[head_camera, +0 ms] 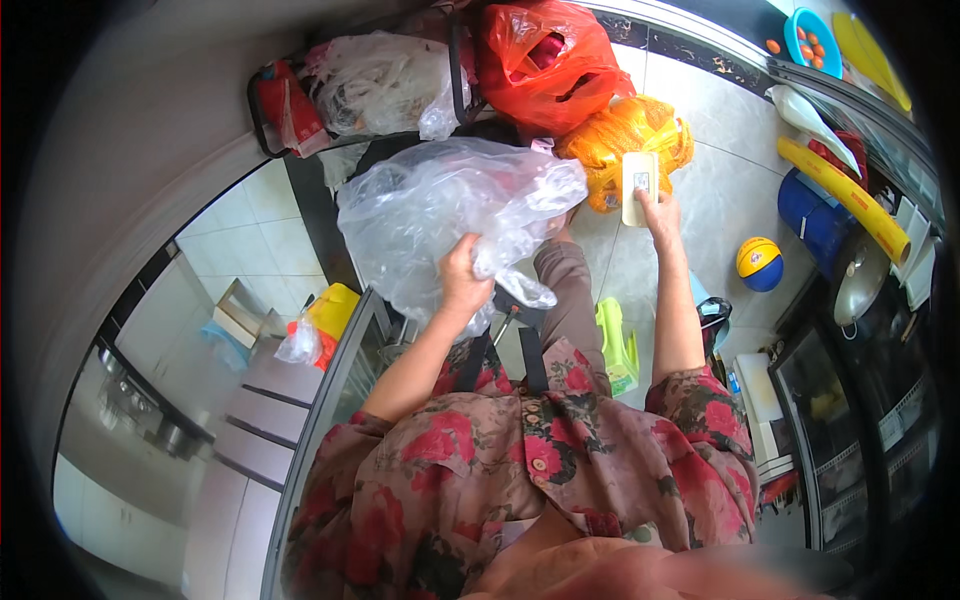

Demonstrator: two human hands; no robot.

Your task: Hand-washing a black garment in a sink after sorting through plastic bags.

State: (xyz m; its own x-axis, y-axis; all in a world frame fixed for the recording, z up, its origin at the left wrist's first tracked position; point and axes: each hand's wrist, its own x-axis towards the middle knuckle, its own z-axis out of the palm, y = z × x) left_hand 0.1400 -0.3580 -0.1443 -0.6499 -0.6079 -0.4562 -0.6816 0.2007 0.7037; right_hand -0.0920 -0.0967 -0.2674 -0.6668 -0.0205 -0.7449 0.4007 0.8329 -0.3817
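Observation:
My left hand grips the gathered top of a large clear plastic bag, which spreads out in front of it. In my right hand is a flat, pale cream rectangular object with a small dark-marked patch on its face; my thumb lies on it. What this object is, I cannot tell. Just past it an orange mesh bag with unclear contents rests on the tiled floor. Beside that mesh bag stands a red plastic bag holding something dark pink.
A black-framed rack holds crumpled plastic bags at the upper left. On the right are a yellow-and-blue ball, a blue drum and a metal wok lid or pan. A green plastic stool stands near my leg.

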